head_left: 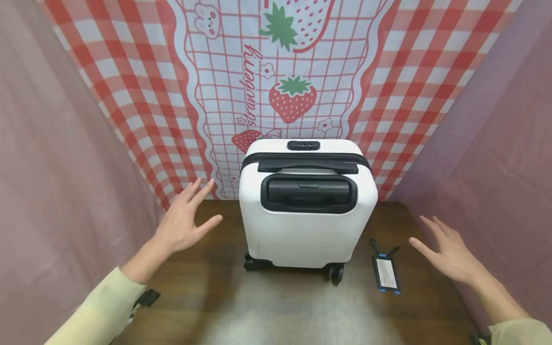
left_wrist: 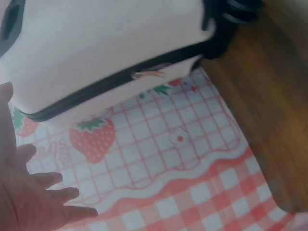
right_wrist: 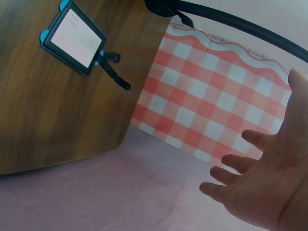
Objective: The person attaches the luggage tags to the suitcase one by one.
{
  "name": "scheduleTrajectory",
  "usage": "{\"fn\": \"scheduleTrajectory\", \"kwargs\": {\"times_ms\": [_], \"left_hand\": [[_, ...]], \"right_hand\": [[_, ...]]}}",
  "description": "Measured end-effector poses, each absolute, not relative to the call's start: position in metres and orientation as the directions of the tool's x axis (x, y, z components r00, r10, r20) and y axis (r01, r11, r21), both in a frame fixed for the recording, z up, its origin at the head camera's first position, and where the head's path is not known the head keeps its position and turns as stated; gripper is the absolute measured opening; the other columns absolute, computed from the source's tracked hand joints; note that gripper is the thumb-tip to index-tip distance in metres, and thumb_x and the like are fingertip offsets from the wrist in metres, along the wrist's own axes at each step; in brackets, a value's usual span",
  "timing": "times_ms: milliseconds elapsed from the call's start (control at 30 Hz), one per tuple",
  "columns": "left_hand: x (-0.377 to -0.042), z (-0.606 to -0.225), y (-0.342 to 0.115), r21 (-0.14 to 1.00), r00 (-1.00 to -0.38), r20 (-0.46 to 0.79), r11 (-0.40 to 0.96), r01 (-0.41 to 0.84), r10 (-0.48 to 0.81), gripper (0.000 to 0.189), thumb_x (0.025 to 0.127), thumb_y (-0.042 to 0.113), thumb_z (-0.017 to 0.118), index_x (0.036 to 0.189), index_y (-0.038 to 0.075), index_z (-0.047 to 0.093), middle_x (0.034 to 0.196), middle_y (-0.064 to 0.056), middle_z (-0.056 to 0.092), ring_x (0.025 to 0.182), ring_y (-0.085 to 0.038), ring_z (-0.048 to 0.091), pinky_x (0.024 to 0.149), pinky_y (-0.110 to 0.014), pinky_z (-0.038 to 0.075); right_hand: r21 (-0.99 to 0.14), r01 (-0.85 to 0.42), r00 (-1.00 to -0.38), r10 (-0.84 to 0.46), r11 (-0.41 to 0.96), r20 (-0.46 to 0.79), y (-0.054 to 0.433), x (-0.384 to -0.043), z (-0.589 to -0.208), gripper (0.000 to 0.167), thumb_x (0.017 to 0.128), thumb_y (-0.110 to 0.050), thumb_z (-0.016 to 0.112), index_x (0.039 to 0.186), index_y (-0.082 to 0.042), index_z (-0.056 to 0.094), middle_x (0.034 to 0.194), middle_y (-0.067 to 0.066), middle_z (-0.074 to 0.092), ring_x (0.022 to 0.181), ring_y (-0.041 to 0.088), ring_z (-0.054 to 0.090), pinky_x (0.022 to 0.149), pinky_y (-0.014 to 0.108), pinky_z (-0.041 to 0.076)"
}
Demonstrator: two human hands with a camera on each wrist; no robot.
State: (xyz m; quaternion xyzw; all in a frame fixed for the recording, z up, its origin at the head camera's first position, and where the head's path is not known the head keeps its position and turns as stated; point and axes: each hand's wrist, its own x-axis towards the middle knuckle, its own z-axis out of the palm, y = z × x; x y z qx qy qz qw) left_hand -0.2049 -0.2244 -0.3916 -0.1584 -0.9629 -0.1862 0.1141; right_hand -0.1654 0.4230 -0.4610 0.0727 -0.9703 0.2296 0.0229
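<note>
A white suitcase point(head_left: 302, 239) stands upright on the wooden table, its black handle recess point(head_left: 308, 193) facing me and its black wheels at the bottom. To its left, my left hand point(head_left: 181, 223) hovers with fingers spread, apart from the case and holding nothing. My right hand point(head_left: 448, 251) is held out on the far right, fingers also spread and nothing in it. Between that hand and the suitcase lies a luggage tag point(head_left: 386, 273) with a black frame, blue corners, a white card and a black strap. In the left wrist view, a zipper pull point(left_wrist: 149, 74) shows on the suitcase's side seam.
Behind the suitcase hangs a red-and-white checked cloth point(head_left: 293, 62) printed with strawberries. Pinkish drapes point(head_left: 64, 167) flank the wooden tabletop point(head_left: 276, 306) on both sides. A small dark object point(head_left: 148, 297) sits by my left sleeve.
</note>
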Motion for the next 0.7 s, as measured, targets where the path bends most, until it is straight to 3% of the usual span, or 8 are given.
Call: {"fn": "scheduleTrajectory", "kwargs": {"times_ms": [133, 267, 467, 700], "left_hand": [[-0.209, -0.381, -0.211, 0.438, -0.901, 0.353, 0.806, 0.397, 0.253, 0.085, 0.098, 0.048, 0.071, 0.170, 0.032, 0.029, 0.176, -0.014, 0.028, 0.160, -0.045, 0.032, 0.117, -0.076, 0.037], [-0.217, -0.371, -0.190, 0.502, -0.854, 0.454, 0.720, 0.480, 0.252, 0.078, 0.097, 0.041, 0.075, 0.165, 0.026, 0.041, 0.173, -0.011, 0.038, 0.158, -0.038, 0.040, 0.121, -0.070, 0.038], [-0.231, -0.358, -0.161, 0.523, -0.799, 0.540, 0.638, 0.566, 0.266, 0.073, 0.095, 0.038, 0.078, 0.160, 0.020, 0.050, 0.169, -0.012, 0.045, 0.156, -0.033, 0.044, 0.122, -0.064, 0.041], [-0.243, -0.350, -0.138, 0.548, -0.796, 0.535, 0.602, 0.581, 0.282, 0.072, 0.094, 0.038, 0.078, 0.159, 0.021, 0.052, 0.169, -0.013, 0.044, 0.157, -0.033, 0.044, 0.124, -0.064, 0.039]], "right_hand": [[-0.444, -0.162, -0.984, -0.108, 0.882, 0.145, 0.419, -0.171, -0.469, 0.073, 0.111, -0.040, 0.053, 0.163, 0.006, 0.030, 0.158, 0.046, 0.033, 0.140, 0.070, 0.032, 0.107, 0.085, 0.025], [-0.419, -0.146, -0.978, -0.066, 0.896, 0.199, 0.415, -0.175, -0.479, 0.061, 0.110, -0.033, 0.055, 0.151, 0.011, 0.045, 0.146, 0.043, 0.049, 0.130, 0.065, 0.045, 0.100, 0.077, 0.038], [-0.392, -0.124, -0.975, -0.039, 0.912, 0.218, 0.413, -0.183, -0.497, 0.047, 0.101, -0.019, 0.065, 0.135, 0.012, 0.058, 0.128, 0.042, 0.061, 0.112, 0.061, 0.060, 0.088, 0.071, 0.049], [-0.405, -0.100, -0.985, -0.032, 0.909, 0.172, 0.417, -0.186, -0.512, 0.041, 0.099, -0.017, 0.066, 0.127, 0.012, 0.064, 0.115, 0.036, 0.072, 0.097, 0.051, 0.073, 0.082, 0.064, 0.056]]}}
